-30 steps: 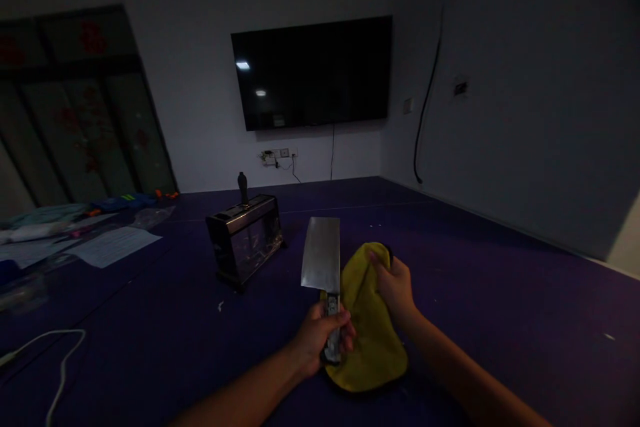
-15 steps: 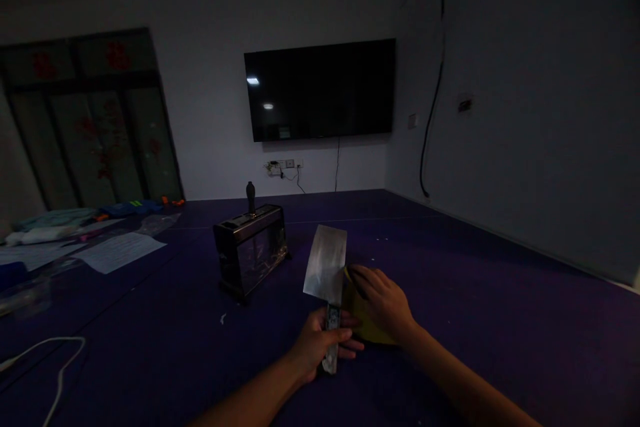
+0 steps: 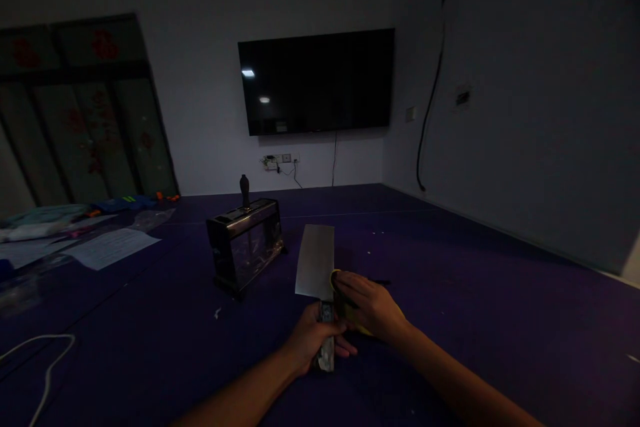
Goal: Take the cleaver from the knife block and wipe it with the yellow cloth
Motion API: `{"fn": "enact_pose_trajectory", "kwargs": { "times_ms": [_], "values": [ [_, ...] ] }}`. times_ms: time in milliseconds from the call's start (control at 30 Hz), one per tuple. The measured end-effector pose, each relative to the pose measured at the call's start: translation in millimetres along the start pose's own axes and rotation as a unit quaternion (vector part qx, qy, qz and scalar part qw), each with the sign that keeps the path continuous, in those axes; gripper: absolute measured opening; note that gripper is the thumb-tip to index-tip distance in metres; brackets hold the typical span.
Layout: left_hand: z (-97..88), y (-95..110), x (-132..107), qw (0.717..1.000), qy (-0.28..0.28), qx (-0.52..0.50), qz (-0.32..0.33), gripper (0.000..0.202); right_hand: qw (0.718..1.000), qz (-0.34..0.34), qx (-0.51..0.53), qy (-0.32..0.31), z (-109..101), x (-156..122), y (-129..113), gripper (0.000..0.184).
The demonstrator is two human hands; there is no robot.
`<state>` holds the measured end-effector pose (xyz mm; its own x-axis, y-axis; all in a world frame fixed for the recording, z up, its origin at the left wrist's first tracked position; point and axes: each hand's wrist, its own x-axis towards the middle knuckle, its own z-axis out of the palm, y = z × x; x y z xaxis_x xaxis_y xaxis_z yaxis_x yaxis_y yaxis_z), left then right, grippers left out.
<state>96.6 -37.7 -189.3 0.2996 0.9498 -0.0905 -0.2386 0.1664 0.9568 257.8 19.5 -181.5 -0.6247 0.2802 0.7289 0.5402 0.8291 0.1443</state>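
My left hand (image 3: pixel 313 340) is closed round the handle of a cleaver (image 3: pixel 315 262), whose broad steel blade points away from me over the purple surface (image 3: pixel 475 293). My right hand (image 3: pixel 370 303) grips a bunched yellow cloth (image 3: pixel 350 312) and holds it against the right side of the blade near the handle. Most of the cloth is hidden under that hand.
A metal-and-glass knife block (image 3: pixel 245 243) with one dark handle sticking up stands just left of the blade. Papers and plastic bags (image 3: pixel 107 243) lie at the far left, and a white cable (image 3: pixel 45 367) at the near left. A dark TV (image 3: pixel 316 80) hangs on the wall.
The yellow cloth was spread out to the right of the blade; my right hand has gathered it up and pulled it back along the blade towards the handle.
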Motion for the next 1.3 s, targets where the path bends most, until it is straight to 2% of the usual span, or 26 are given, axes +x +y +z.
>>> {"fn": "enact_pose_trajectory", "kwargs": {
  "times_ms": [100, 267, 467, 600, 833, 1100, 1300],
  "values": [
    [-1.1, 0, 2, 1.000, 0.026, 0.009, 0.011, 0.037, 0.999, -0.030, -0.002, -0.039, -3, 4, -7, 0.046],
    [-4.4, 2, 2, 0.998, 0.047, 0.032, 0.026, 0.039, 0.994, -0.016, -0.027, -0.105, -9, 10, -14, 0.053],
    [-9.8, 0, 3, 0.997, 0.052, 0.048, -0.018, 0.041, 0.988, 0.012, 0.012, -0.152, -14, 9, -10, 0.055],
    [-12.0, -1, 5, 0.997, 0.042, 0.060, -0.034, 0.040, 0.986, 0.026, 0.070, -0.151, -15, 9, -10, 0.055],
    [-11.3, 2, 5, 0.997, 0.016, 0.074, -0.027, 0.036, 0.985, 0.028, 0.113, -0.127, -20, 13, -12, 0.055],
    [-11.4, -1, 6, 0.996, -0.007, 0.081, -0.025, 0.041, 0.989, 0.032, 0.092, -0.114, -13, 6, -2, 0.061],
    [-15.7, -5, 9, 0.994, -0.036, 0.098, -0.035, 0.044, 0.992, 0.067, 0.060, -0.086, -11, 4, 5, 0.069]
  ]
}}
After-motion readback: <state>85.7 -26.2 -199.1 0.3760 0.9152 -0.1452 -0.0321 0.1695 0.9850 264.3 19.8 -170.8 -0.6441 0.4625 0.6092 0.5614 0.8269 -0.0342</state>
